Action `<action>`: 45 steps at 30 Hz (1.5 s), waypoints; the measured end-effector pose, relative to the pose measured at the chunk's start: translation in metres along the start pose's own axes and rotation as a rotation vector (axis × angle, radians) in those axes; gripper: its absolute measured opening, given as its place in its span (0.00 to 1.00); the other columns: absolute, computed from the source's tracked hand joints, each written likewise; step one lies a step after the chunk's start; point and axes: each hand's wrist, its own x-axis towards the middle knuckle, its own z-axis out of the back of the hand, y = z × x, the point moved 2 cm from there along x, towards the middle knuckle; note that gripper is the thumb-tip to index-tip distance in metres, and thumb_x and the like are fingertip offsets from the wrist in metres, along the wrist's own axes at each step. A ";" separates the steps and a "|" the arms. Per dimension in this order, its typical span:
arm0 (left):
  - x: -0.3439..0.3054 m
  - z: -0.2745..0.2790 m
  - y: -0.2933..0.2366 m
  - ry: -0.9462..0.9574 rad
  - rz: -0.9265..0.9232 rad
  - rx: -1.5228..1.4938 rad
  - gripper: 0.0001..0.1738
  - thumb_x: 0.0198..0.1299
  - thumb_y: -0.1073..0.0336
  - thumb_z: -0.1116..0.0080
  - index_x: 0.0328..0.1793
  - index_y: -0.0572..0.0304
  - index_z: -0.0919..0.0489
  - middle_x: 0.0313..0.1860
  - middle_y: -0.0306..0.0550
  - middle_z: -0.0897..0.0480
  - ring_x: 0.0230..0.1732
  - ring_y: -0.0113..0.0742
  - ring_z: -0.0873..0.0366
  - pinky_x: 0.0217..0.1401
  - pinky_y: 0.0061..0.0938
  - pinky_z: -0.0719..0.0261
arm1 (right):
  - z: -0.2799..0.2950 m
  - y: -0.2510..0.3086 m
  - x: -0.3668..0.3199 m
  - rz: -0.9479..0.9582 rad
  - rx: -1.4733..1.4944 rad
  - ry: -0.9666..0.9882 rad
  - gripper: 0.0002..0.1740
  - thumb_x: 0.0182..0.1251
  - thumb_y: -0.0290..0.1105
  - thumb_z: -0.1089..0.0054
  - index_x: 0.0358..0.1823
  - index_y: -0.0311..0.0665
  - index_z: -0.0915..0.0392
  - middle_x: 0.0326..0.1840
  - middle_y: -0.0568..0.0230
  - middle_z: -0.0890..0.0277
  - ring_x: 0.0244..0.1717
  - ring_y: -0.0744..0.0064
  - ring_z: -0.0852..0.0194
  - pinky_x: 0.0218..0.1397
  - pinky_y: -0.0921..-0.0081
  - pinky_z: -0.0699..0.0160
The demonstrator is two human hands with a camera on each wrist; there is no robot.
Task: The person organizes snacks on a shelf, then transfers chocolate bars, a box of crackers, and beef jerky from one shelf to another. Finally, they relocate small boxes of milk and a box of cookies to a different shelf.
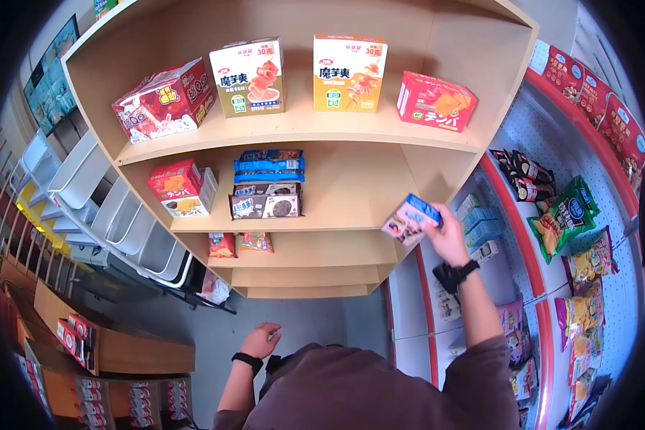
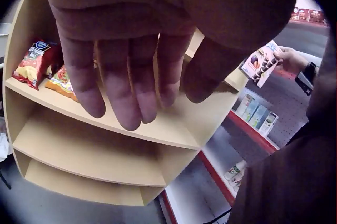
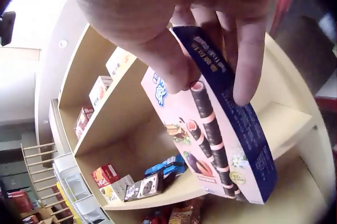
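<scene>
My right hand (image 1: 448, 235) grips a pink and dark-blue box of wafer rolls (image 1: 411, 219) at the right side of the wooden shelf unit, near its second shelf (image 1: 358, 193). In the right wrist view the thumb lies on the pink face of the box (image 3: 205, 129) and the fingers are on its dark-blue side. Down by the body, my left hand (image 1: 261, 340) holds nothing. Its fingers (image 2: 108, 79) hang loosely in the left wrist view. Blue and dark cookie packs (image 1: 266, 201) lie on the same shelf, left of the box.
Several snack boxes (image 1: 349, 75) stand on the upper shelf. Red and white boxes (image 1: 183, 188) sit at the left of the second shelf, with snack bags (image 1: 256, 242) below. A red-edged rack (image 1: 537, 272) with snacks runs along the right. White bins (image 1: 86, 172) stand to the left.
</scene>
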 end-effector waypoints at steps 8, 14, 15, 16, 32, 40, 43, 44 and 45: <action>-0.008 0.038 0.061 -0.123 0.099 -0.053 0.16 0.64 0.63 0.34 0.55 0.60 0.15 0.51 0.55 0.14 0.51 0.50 0.14 0.55 0.39 0.16 | -0.022 -0.018 0.096 0.060 -0.380 -0.017 0.24 0.59 0.21 0.32 0.58 0.31 0.25 0.52 0.41 0.20 0.58 0.42 0.19 0.62 0.57 0.20; -0.012 0.046 0.080 -0.188 0.115 -0.090 0.15 0.64 0.63 0.34 0.54 0.60 0.14 0.49 0.55 0.14 0.50 0.49 0.14 0.54 0.39 0.16 | -0.027 -0.044 0.111 -0.025 -0.654 0.127 0.28 0.53 0.21 0.29 0.58 0.34 0.24 0.53 0.43 0.21 0.57 0.41 0.20 0.64 0.54 0.23; -0.011 0.046 0.082 -0.189 0.128 -0.100 0.15 0.64 0.63 0.34 0.54 0.60 0.14 0.49 0.55 0.14 0.50 0.49 0.14 0.55 0.39 0.16 | -0.027 -0.039 0.112 -0.028 -0.730 0.144 0.29 0.52 0.21 0.28 0.58 0.35 0.23 0.53 0.44 0.20 0.57 0.41 0.20 0.64 0.53 0.23; -0.012 0.044 0.084 -0.192 0.142 -0.111 0.15 0.64 0.63 0.34 0.54 0.60 0.14 0.49 0.54 0.14 0.50 0.49 0.14 0.55 0.39 0.16 | -0.028 -0.033 0.115 0.006 -0.767 0.156 0.28 0.51 0.23 0.28 0.57 0.36 0.23 0.53 0.45 0.20 0.56 0.42 0.19 0.63 0.52 0.24; 0.015 0.015 0.038 -0.243 0.146 -0.136 0.14 0.64 0.65 0.33 0.54 0.61 0.15 0.49 0.55 0.13 0.49 0.47 0.12 0.54 0.38 0.16 | -0.014 -0.067 0.147 0.137 -0.829 0.442 0.28 0.51 0.21 0.32 0.56 0.39 0.27 0.50 0.47 0.20 0.54 0.41 0.20 0.58 0.53 0.22; 0.029 0.002 0.022 -0.183 0.142 -0.124 0.14 0.63 0.66 0.32 0.53 0.61 0.15 0.47 0.54 0.12 0.47 0.46 0.12 0.51 0.38 0.15 | -0.012 -0.050 0.113 0.474 -0.811 0.069 0.32 0.53 0.23 0.35 0.64 0.37 0.28 0.61 0.51 0.25 0.66 0.50 0.30 0.70 0.52 0.32; 0.040 0.001 0.017 -0.172 0.125 -0.127 0.14 0.63 0.66 0.32 0.53 0.62 0.15 0.47 0.54 0.12 0.48 0.46 0.12 0.52 0.37 0.15 | -0.001 -0.013 0.076 0.485 -0.547 0.010 0.29 0.54 0.21 0.34 0.61 0.37 0.25 0.60 0.51 0.24 0.65 0.47 0.29 0.71 0.55 0.29; 0.043 0.000 0.015 -0.175 0.124 -0.133 0.14 0.63 0.66 0.32 0.53 0.62 0.15 0.47 0.54 0.12 0.48 0.45 0.12 0.52 0.37 0.15 | -0.002 -0.016 0.059 0.482 -0.500 0.019 0.26 0.54 0.21 0.34 0.57 0.37 0.23 0.58 0.52 0.23 0.63 0.47 0.28 0.69 0.55 0.28; 0.047 -0.001 0.013 -0.169 0.113 -0.133 0.14 0.63 0.66 0.32 0.53 0.62 0.15 0.48 0.54 0.12 0.48 0.45 0.12 0.52 0.37 0.15 | -0.003 -0.022 0.042 0.479 -0.452 0.030 0.22 0.54 0.21 0.34 0.53 0.37 0.22 0.56 0.54 0.21 0.61 0.47 0.26 0.68 0.55 0.27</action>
